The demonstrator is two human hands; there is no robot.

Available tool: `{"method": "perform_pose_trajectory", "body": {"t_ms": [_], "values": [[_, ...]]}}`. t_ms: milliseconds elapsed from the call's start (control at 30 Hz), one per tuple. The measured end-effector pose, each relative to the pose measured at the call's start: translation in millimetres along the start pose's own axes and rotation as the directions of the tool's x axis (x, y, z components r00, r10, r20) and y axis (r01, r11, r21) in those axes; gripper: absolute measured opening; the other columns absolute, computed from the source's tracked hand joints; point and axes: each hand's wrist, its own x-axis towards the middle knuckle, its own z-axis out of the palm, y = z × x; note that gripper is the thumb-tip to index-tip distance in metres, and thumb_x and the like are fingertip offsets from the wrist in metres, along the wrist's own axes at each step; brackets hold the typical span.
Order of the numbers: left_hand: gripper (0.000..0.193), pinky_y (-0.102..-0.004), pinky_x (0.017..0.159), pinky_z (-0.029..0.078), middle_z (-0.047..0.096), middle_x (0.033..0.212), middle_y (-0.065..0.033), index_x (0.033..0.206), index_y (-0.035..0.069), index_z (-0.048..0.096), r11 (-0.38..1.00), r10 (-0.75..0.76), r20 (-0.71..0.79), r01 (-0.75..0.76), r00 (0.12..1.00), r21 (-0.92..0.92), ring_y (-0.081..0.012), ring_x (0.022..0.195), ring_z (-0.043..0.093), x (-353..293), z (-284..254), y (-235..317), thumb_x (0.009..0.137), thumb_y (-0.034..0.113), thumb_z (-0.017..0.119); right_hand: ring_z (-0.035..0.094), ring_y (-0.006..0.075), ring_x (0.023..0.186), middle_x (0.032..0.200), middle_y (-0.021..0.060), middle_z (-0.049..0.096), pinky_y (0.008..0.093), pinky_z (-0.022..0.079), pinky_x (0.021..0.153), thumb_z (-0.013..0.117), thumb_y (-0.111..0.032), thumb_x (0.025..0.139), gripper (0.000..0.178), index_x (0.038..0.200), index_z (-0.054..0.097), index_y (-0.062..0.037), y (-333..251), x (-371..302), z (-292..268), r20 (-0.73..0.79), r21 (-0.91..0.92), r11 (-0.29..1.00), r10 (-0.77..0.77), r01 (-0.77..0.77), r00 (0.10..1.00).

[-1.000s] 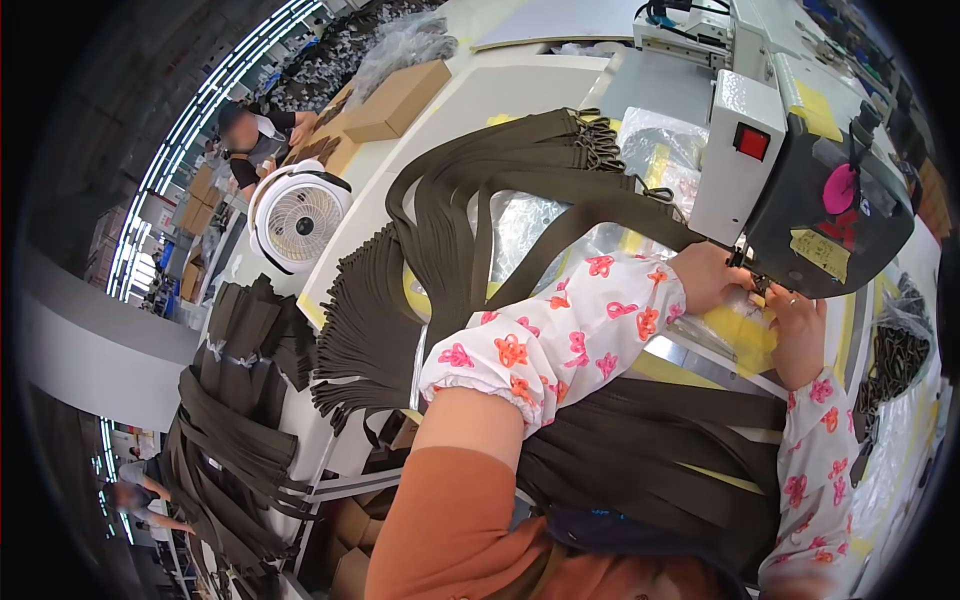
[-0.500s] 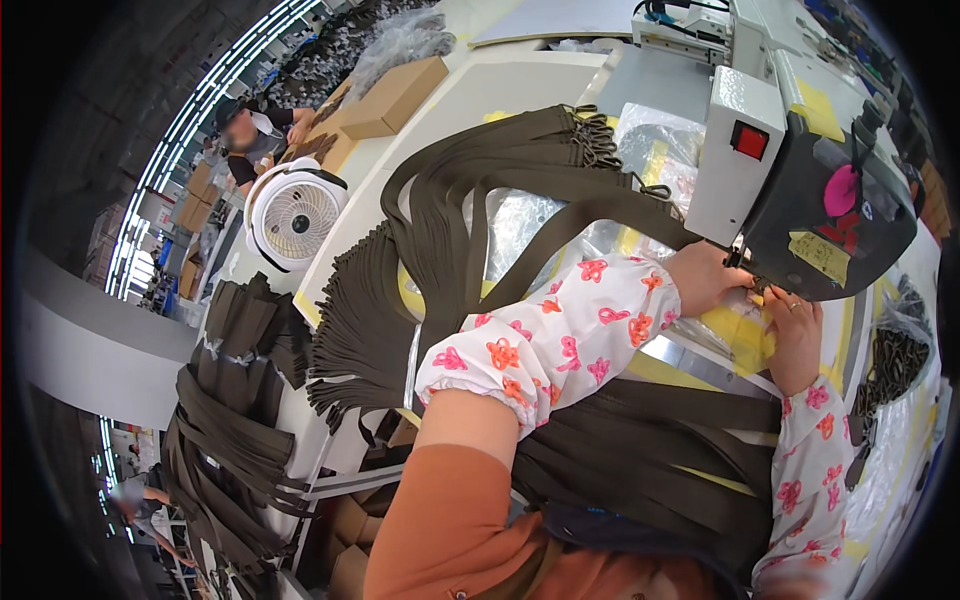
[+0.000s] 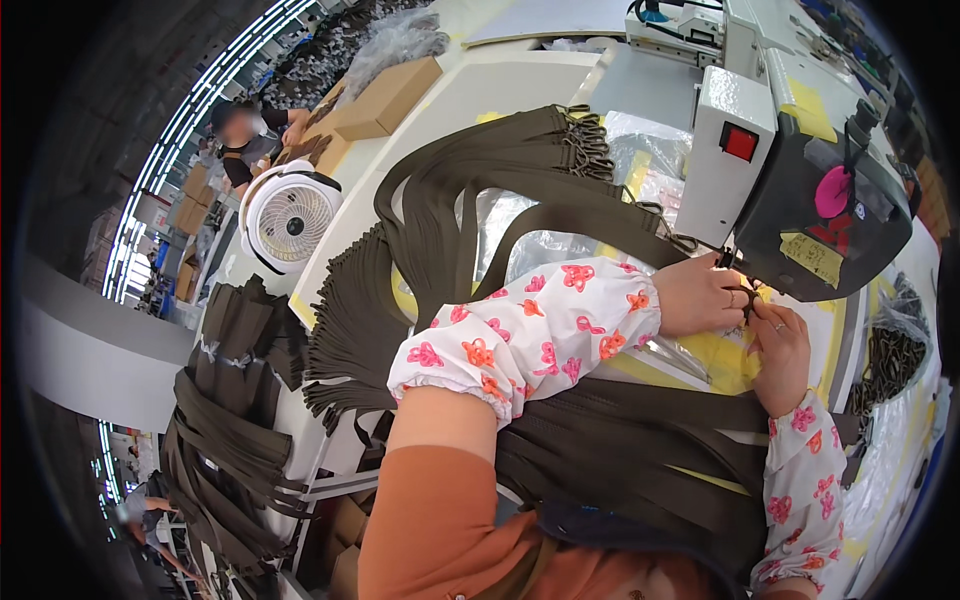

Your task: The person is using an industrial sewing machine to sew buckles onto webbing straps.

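My left hand (image 3: 703,295) and my right hand (image 3: 782,350) meet just under the head of a sewing machine (image 3: 815,210). Between their fingertips is a small dark end of webbing strap (image 3: 751,299), pinched by both; its details are mostly hidden by the fingers. Beside my left hand, a brown-olive webbing strap (image 3: 590,217) runs across the table, and metal snap hooks (image 3: 680,240) lie by its near end. Farther back, a large bundle of the same straps (image 3: 430,200) fans out, with snap hooks (image 3: 588,145) gathered at one end.
More straps (image 3: 620,450) lie in front of me. Tied strap bundles (image 3: 235,400) hang at left beside a white fan (image 3: 292,222). Bagged metal hooks (image 3: 890,350) sit at right. A cardboard box (image 3: 388,98) and a seated person (image 3: 245,140) are at the far left.
Both hands have drawn slightly toward me from the machine's needle area, with the small strap end between them. More of the snap hooks beside my left hand shows.
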Motion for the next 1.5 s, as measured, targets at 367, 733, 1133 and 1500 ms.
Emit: {"method": "perform_pose_trajectory", "body": {"t_ms": [367,733,1133,1500], "values": [[0.011,-0.0362,0.079,0.037,0.055,0.105,0.0059,0.085,0.015,0.056,0.994,-0.087,-0.071,0.082,0.994,-0.066,-0.0124,0.106,0.048,-4.9,18.1,-0.7,0.074,0.016,0.055,0.053,0.0276,0.096,0.1,0.0142,0.061,0.0391,0.038,0.086,0.058,0.006,0.056,0.033,0.089,0.06,0.0037,2.6,-1.3,-0.8,0.032,-0.02,1.0,-0.02,0.02,0.999],[0.018,-0.0358,0.063,0.047,0.062,0.087,-0.0031,0.086,0.016,0.06,0.912,-0.279,-0.177,0.202,0.944,-0.358,-0.0253,0.072,0.057,-4.5,27.4,-12.1,0.07,0.008,0.057,0.053,0.0266,0.098,0.103,0.0116,0.061,0.0396,0.034,0.089,0.058,0.005,0.058,0.035,0.093,0.06,0.0006,14.5,0.1,4.3,0.04,-0.041,0.999,0.006,-0.004,0.999],[0.02,-0.0366,0.061,0.046,0.055,0.079,-0.0065,0.087,0.019,0.062,0.901,-0.382,-0.091,0.348,0.92,-0.26,-0.0249,0.073,0.058,-5.4,22.9,-15.9,0.07,0.009,0.057,0.054,0.0279,0.092,0.097,0.0119,0.062,0.0386,0.034,0.088,0.055,0.004,0.061,0.034,0.094,0.06,-0.0003,12.4,12.6,4.9,0.136,-0.043,0.992,0.124,-0.119,0.983],[0.02,-0.0375,0.064,0.044,0.057,0.067,-0.0069,0.07,0.009,0.062,0.753,-0.641,-0.113,0.65,0.76,0.103,-0.0268,0.066,0.056,-87.3,-53.2,-55.9,0.078,0.026,0.057,0.054,0.0275,0.093,0.095,0.0122,0.062,0.0397,0.038,0.085,0.056,0.002,0.062,0.028,0.089,0.06,-0.0002,11.4,4.4,1.3,0.175,-0.016,0.979,0.202,-0.202,0.964]]}}
